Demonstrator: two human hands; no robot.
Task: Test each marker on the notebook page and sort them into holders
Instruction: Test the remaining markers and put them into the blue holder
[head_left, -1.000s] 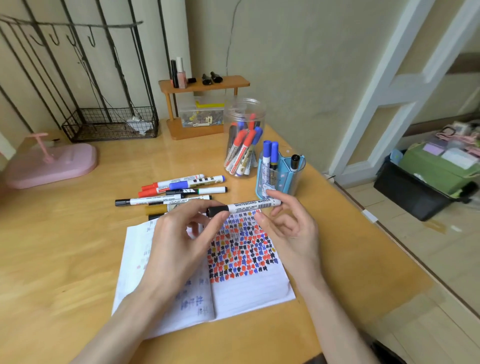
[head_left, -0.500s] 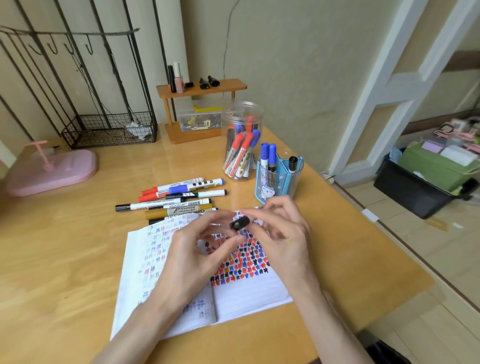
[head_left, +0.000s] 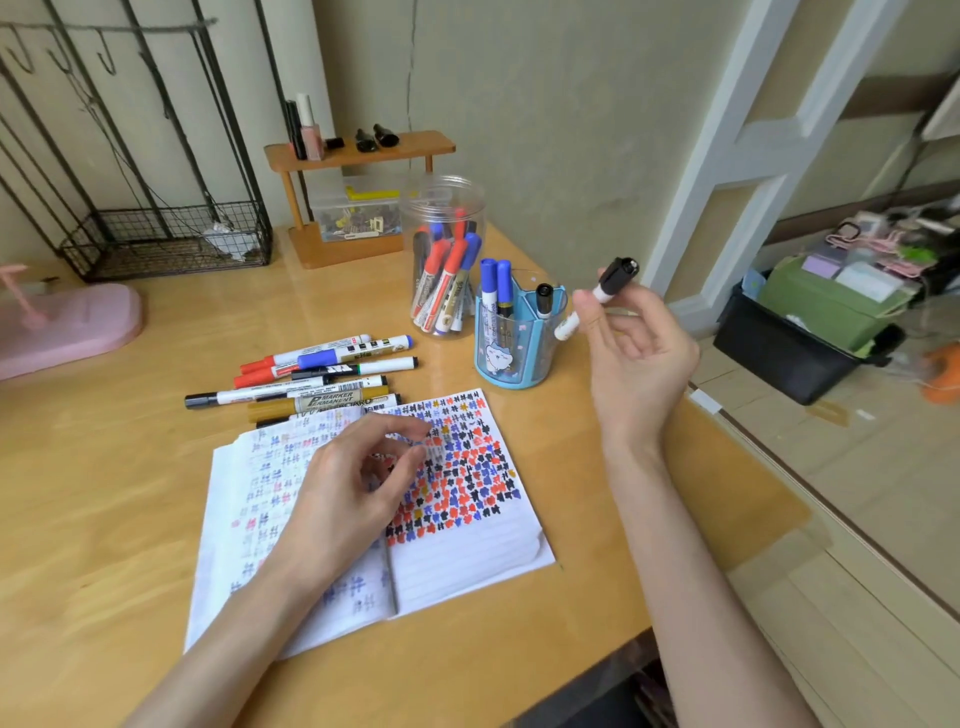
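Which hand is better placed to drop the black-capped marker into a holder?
Right. The right hand holds the marker raised beside the blue holder; the left hand hovers over the notebook, farther away.

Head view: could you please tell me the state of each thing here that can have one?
Black whiteboard marker: capped, held up beside the blue holder.
Right hand: grips that marker.
Left hand: empty, fingers loosely curled over the notebook.
Notebook: open, right page part-filled with test marks.
Clear jar: lidless, red and blue markers inside.
Blue holder: three markers standing inside.
Loose markers: capped, lying beyond the notebook.
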